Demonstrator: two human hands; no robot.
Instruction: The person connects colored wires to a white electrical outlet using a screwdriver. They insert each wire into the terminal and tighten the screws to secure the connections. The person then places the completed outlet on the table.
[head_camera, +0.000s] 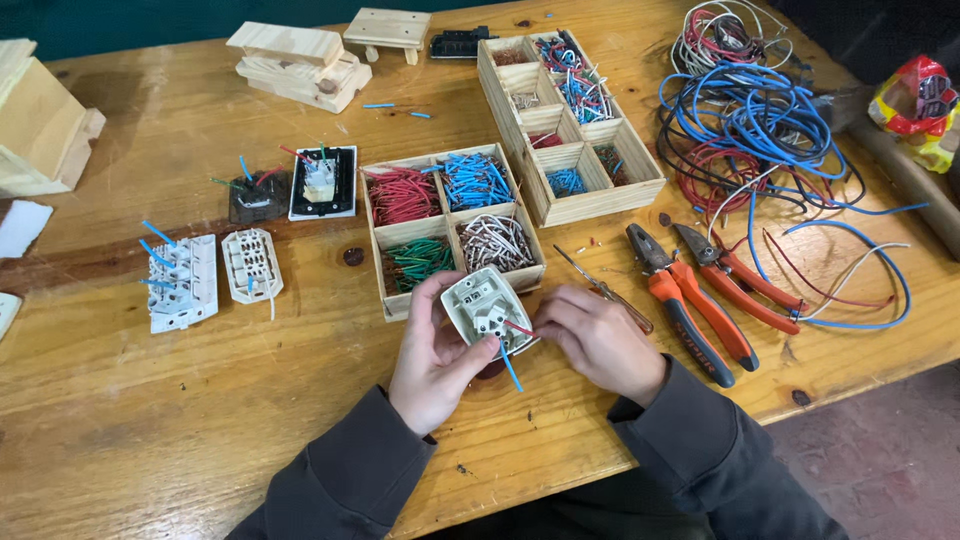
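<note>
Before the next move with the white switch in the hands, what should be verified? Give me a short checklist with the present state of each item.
1. Left hand grips the white switch module: ok.
2. Right hand is at the red wire: ok.
3. Blue wire is seated in its terminal: cannot tell.
4. Screwdriver lies beside the right hand: ok.
5. Wooden tray of cut wires is next to the module: ok.
</note>
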